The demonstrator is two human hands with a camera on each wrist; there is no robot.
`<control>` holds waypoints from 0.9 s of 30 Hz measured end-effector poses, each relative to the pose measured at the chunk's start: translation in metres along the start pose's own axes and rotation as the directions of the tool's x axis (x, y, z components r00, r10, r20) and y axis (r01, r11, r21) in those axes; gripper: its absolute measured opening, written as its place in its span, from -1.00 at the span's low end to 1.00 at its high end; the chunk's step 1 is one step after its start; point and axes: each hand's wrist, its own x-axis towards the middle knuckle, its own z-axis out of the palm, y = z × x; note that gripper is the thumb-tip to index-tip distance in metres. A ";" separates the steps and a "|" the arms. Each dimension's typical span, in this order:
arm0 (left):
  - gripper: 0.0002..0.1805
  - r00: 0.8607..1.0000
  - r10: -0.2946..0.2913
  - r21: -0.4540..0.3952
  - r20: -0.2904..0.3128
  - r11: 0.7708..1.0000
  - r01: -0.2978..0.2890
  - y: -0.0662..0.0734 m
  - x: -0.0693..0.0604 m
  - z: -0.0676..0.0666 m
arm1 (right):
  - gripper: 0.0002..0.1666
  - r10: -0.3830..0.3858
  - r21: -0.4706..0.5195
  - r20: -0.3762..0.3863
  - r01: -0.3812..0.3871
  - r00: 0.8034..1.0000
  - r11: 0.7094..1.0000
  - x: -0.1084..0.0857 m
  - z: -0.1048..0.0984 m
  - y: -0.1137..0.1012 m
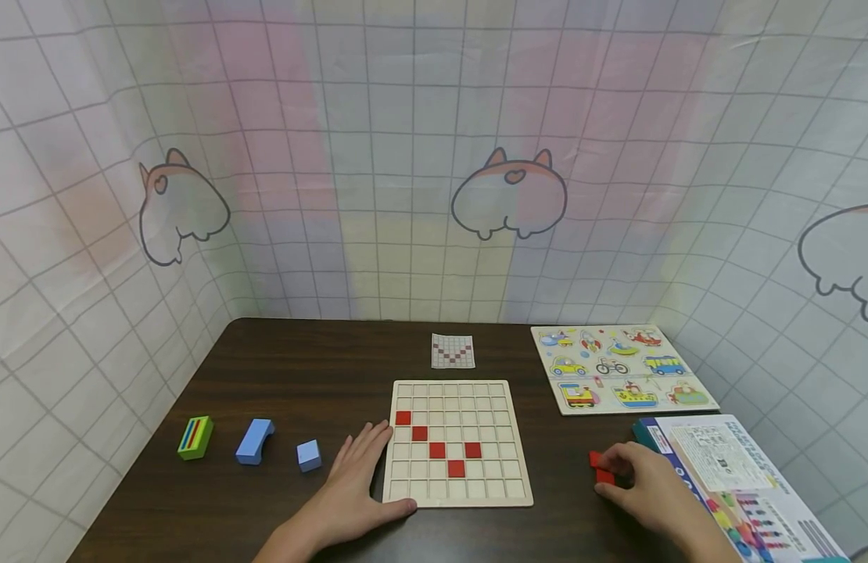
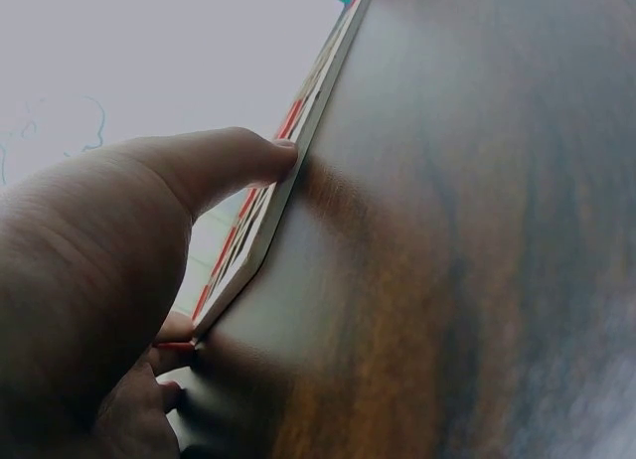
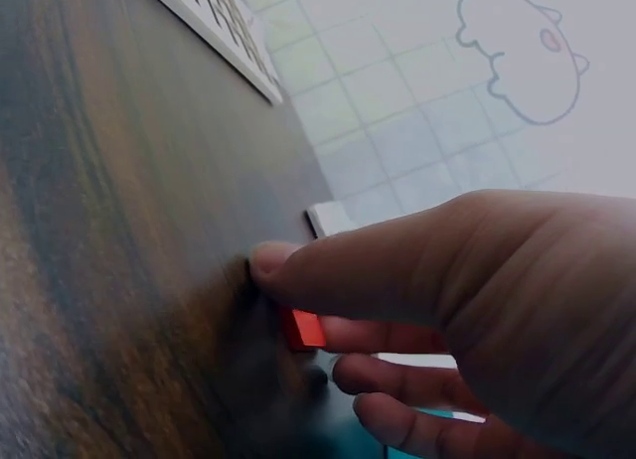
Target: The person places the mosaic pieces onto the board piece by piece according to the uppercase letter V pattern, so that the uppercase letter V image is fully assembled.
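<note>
A square pale grid board [image 1: 458, 489] lies on the dark table, with several red tiles [image 1: 437, 450] set in its cells. My left hand [image 1: 349, 489] rests along the board's left edge, fingers extended and the thumb [image 2: 238, 159] touching the near edge by the corner. Right of the board, my right hand [image 1: 648, 485] has thumb and forefinger curled about a small red tile [image 1: 604, 476]. Another red tile [image 1: 594, 459] shows just beyond it. The right wrist view shows a red tile [image 3: 303, 330] between thumb and fingers; whether it is lifted is unclear.
Behind the board lies a small printed grid card [image 1: 453, 352]. A picture puzzle board [image 1: 624, 369] and a white-blue box [image 1: 744, 477] occupy the right side. At left stand a green striped block [image 1: 195, 438], a blue arch block [image 1: 254, 442] and a blue cube [image 1: 309, 455].
</note>
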 end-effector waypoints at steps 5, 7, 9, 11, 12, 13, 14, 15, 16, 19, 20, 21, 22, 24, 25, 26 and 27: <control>0.41 1.000 0.004 0.002 0.000 1.000 -0.004 0.000 0.000 0.000 | -0.62 -0.022 -0.001 -0.009 0.022 1.000 1.000 -0.002 0.002 -0.001; 0.41 1.000 0.005 0.002 0.001 1.000 -0.005 0.000 0.000 0.000 | -0.61 -0.018 0.001 0.001 0.018 1.000 1.000 -0.001 0.001 -0.001; 0.41 1.000 0.003 0.000 0.003 1.000 -0.003 0.000 0.000 -0.001 | -0.60 -0.007 0.006 0.012 0.007 1.000 1.000 -0.001 0.001 0.000; 0.41 1.000 0.002 -0.004 0.005 1.000 -0.002 0.001 0.000 -0.001 | -0.59 0.006 0.012 0.022 -0.006 1.000 1.000 0.000 0.000 0.002; 0.41 1.000 0.001 -0.006 0.004 1.000 -0.001 0.001 0.000 -0.001 | -0.60 0.010 0.012 0.026 -0.010 1.000 1.000 0.001 0.000 0.003; 0.41 1.000 0.001 -0.007 0.005 1.000 0.000 0.001 0.000 -0.001 | -0.60 0.013 0.011 0.028 -0.013 1.000 1.000 0.001 0.000 0.003; 0.41 1.000 -0.001 -0.007 0.005 1.000 0.001 0.002 0.000 -0.001 | -0.61 0.016 0.012 0.030 -0.016 0.999 1.000 0.001 0.000 0.004; 0.41 1.000 -0.001 -0.008 0.006 1.000 0.001 0.002 0.000 -0.001 | -0.63 0.017 0.014 0.034 -0.018 0.999 1.000 0.001 0.000 0.004; 0.42 1.000 -0.002 -0.007 0.006 1.000 0.003 0.002 0.000 -0.001 | -0.64 0.017 0.012 0.036 -0.018 0.999 1.000 0.001 0.000 0.004; 0.42 1.000 -0.004 -0.007 0.006 1.000 0.004 0.002 0.000 -0.001 | -0.67 0.008 0.001 0.036 -0.008 0.999 1.000 0.001 0.001 0.001; 0.42 1.000 -0.005 -0.007 0.006 1.000 0.005 0.002 0.000 -0.001 | -0.68 0.000 -0.001 0.034 0.000 0.999 1.000 0.000 0.001 0.000; 0.42 1.000 -0.003 -0.007 0.005 1.000 0.003 0.002 0.000 -0.001 | -0.68 -0.006 -0.006 0.030 0.006 1.000 1.000 0.000 0.002 0.000; 0.41 1.000 -0.001 -0.008 0.003 1.000 0.001 0.002 0.000 -0.001 | -0.69 -0.012 -0.010 0.024 0.012 1.000 1.000 -0.001 0.002 -0.001; 0.41 1.000 0.004 -0.011 -0.001 1.000 -0.004 0.003 -0.001 -0.002 | -0.69 -0.034 -0.005 0.013 0.034 0.999 0.999 -0.002 0.004 -0.003; 0.41 1.000 0.006 -0.012 -0.002 1.000 -0.006 0.003 -0.001 -0.002 | -0.70 -0.046 0.002 0.009 0.046 0.999 0.999 -0.002 0.005 -0.004; 0.41 1.000 0.009 -0.013 -0.004 1.000 -0.009 0.004 -0.002 -0.002 | -0.70 -0.063 0.010 0.005 0.063 0.998 0.998 -0.003 0.006 -0.005; 0.41 1.000 0.011 -0.013 -0.005 1.000 -0.011 0.004 -0.002 -0.002 | -0.70 -0.080 0.016 0.001 0.080 0.997 0.997 -0.003 0.007 -0.006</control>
